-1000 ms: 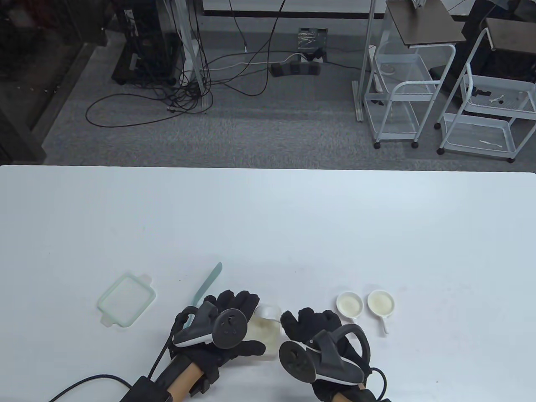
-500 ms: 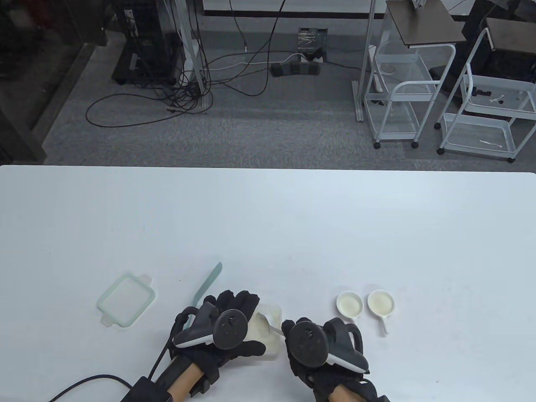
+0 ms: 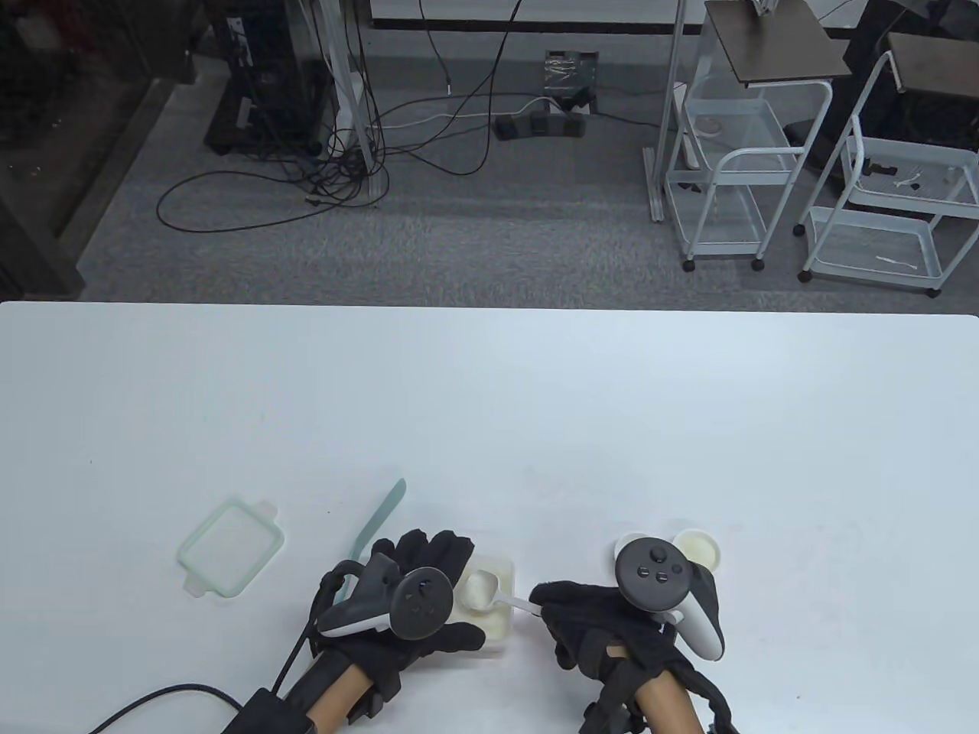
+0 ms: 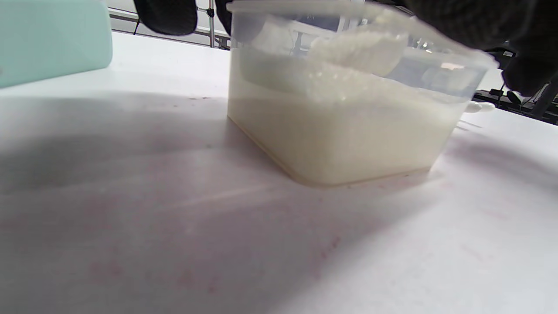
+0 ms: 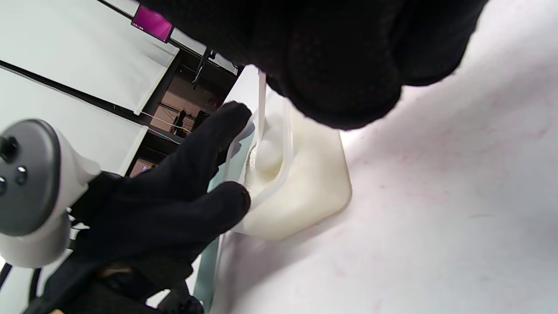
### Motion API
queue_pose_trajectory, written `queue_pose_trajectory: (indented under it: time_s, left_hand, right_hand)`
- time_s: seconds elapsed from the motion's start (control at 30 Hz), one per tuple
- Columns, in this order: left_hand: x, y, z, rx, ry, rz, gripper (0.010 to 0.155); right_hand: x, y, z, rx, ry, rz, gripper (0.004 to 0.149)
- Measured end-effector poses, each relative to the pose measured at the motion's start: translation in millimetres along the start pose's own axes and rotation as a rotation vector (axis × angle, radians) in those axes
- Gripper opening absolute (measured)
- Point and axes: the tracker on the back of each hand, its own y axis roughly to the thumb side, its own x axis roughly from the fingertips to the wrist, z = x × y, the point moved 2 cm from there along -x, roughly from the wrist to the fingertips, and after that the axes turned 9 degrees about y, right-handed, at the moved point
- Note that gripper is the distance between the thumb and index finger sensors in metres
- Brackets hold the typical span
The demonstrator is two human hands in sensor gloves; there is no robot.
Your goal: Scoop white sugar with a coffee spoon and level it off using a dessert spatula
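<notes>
White coffee spoon (image 3: 483, 590), small, plastic, round-bowled, sits heaped with white sugar (image 4: 355, 50), bowl just above the sugar surface inside the clear rectangular plastic container (image 3: 497, 634); its thin handle runs right, out over the container's right rim, into the right hand (image 3: 604, 623). Right hand in black sensor glove pinches the handle end between curled fingers; tracker on its back faces up. Container stands on the white table (image 3: 489, 397) at the near edge, roughly centre, filled with sugar to well over half its depth in the left wrist view. Left hand (image 3: 405, 604), also gloved in black, is wrapped round the container's left side: fingers (image 3: 432, 547) curl over the far wall, thumb (image 3: 459, 636) lies along the near wall. Pale green dessert spatula (image 3: 378, 520), translucent, long-bladed, lies flat on the table just far-left of the left hand, tip pointing far-right, its near end hidden under the hand. Pale green rectangular container lid (image 3: 229, 547) lies flat further left, apart from the spatula. To the right, two small white round dishes with short handles (image 3: 697, 544) stand side by side, both partly covered by the right hand's tracker; contents cannot be told here.
</notes>
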Motion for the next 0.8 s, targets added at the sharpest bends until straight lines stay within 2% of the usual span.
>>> queue_pose_trajectory:
  time_s: [0.43,0.53,0.7,0.8]
  left_hand:
    - [1.2,1.4,1.6,-0.001,0.006,0.0,0.111]
    - [4.8,-3.2,13.6,0.031,0.029,-0.003,0.112]
    - [25.1,-44.3,61.8,0.273,0.273,0.182,0.111]
    - [35.2,-67.0,72.4,0.203,0.301,0.325,0.102]
  right_hand:
    - [4.4,-3.5,-7.8,-0.062,0.002,-0.028,0.043]
    - [4.3,-2.7,-7.9,-0.063,0.0,-0.037,0.043]
    - [5.4,-1.0,-9.0,-0.074,-0.002,-0.056,0.043]
    - [6.5,0.5,-9.3,-0.077,-0.005,-0.064,0.043]
